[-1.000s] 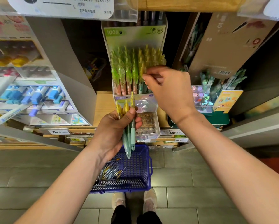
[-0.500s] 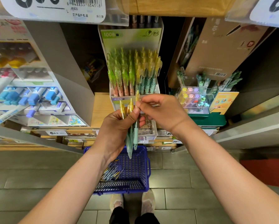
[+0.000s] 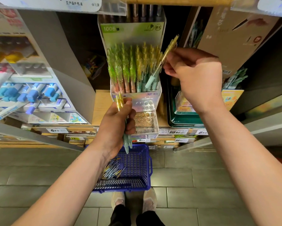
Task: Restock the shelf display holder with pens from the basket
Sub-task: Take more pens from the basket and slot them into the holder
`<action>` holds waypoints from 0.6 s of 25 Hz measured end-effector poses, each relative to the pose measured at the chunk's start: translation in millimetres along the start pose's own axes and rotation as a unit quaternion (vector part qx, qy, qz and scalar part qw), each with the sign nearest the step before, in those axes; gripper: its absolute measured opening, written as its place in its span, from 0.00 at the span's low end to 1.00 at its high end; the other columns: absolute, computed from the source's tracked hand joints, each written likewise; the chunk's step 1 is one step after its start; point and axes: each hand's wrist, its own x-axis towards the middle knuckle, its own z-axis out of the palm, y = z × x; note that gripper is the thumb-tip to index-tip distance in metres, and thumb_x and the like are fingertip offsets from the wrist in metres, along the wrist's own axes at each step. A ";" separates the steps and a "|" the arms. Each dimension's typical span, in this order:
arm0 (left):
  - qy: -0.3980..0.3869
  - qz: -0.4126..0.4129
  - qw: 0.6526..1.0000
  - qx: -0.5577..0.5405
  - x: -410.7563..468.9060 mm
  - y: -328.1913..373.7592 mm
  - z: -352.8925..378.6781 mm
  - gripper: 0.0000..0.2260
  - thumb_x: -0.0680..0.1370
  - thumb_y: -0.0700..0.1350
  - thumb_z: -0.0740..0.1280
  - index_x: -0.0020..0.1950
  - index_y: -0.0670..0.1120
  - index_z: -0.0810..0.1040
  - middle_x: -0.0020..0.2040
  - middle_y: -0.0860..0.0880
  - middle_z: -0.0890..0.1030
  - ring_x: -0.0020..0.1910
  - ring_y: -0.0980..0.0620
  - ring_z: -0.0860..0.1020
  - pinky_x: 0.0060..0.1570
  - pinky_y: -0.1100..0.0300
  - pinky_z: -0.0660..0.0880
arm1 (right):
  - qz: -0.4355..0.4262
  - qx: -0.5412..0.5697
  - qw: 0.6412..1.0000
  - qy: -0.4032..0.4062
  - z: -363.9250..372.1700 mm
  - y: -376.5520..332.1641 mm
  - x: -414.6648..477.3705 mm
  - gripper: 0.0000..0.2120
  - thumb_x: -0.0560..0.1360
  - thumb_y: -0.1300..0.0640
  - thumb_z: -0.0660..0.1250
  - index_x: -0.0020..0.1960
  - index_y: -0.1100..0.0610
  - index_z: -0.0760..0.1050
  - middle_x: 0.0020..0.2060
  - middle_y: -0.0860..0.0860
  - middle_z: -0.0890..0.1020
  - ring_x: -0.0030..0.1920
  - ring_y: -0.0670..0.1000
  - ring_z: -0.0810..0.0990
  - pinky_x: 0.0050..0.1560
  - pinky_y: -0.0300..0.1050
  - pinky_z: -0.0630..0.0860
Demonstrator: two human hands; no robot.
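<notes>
**One pen shy of a crowded display holder**

Below and left of the display holder (image 3: 142, 97), the left hand (image 3: 115, 121) curls fingers and thumb around a small bundle of spare pens (image 3: 127, 141). Their mint-green grip ends hang out beneath the fist. Directly beneath the holder, on the tiled floor (image 3: 194, 176), a blue plastic mesh basket (image 3: 133, 163) carries a heap of loose pens (image 3: 111, 171).

The holder is a clear plastic box with an iridescent front and a green card backing (image 3: 130, 32). It is packed with upright pens (image 3: 132, 69) whose translucent green and yellow barrels stand close together.

At the holder's right edge, the right hand (image 3: 194, 79) pinches a single pen (image 3: 168, 49) mid-barrel between thumb and fingertips. The pen is tilted, with its mint grip end at the rightmost row and its yellow clip end pointing up and away.

The likely trouble is lack of room. A slanted entry could snag neighbouring clips and knock standing pens askew. The slim, smooth barrel could also slip from so light a pinch and drop behind the holder. The left hand's bundle might likewise shed a pen toward the basket.
</notes>
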 end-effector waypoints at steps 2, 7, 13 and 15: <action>-0.010 -0.004 1.000 -0.013 0.6 1.6 -0.6 0.04 0.85 0.43 0.61 0.52 0.48 0.67 0.36 0.47 0.73 0.26 0.54 0.61 0.23 0.64 0.62 | -0.022 -0.019 1.000 0.008 3.5 2.2 1.1 0.07 0.77 0.61 0.71 0.54 0.59 0.85 0.40 0.48 0.87 0.43 0.48 0.86 0.51 0.46 0.83; -0.029 -0.001 0.999 -0.030 0.4 3.1 -3.5 0.07 0.85 0.40 0.59 0.50 0.48 0.63 0.37 0.46 0.75 0.27 0.53 0.65 0.26 0.62 0.63 | -0.058 -0.139 0.988 -0.021 13.8 7.5 -0.5 0.09 0.76 0.54 0.72 0.55 0.52 0.85 0.45 0.44 0.87 0.46 0.45 0.86 0.57 0.48 0.81; -0.043 0.030 0.998 -0.036 -0.9 -0.1 -0.6 0.05 0.86 0.46 0.58 0.51 0.48 0.68 0.37 0.48 0.74 0.30 0.53 0.69 0.31 0.60 0.70 | -0.126 -0.300 0.943 -0.066 20.5 17.3 -9.6 0.09 0.78 0.52 0.71 0.54 0.54 0.86 0.46 0.47 0.87 0.45 0.44 0.84 0.54 0.43 0.80; -0.047 0.039 0.998 -0.002 -1.8 0.7 0.5 0.06 0.85 0.49 0.58 0.53 0.48 0.70 0.36 0.49 0.75 0.30 0.53 0.68 0.31 0.60 0.69 | -0.125 -0.310 0.941 -0.060 21.7 18.9 -8.5 0.09 0.79 0.51 0.70 0.54 0.53 0.86 0.45 0.47 0.87 0.44 0.45 0.84 0.52 0.44 0.80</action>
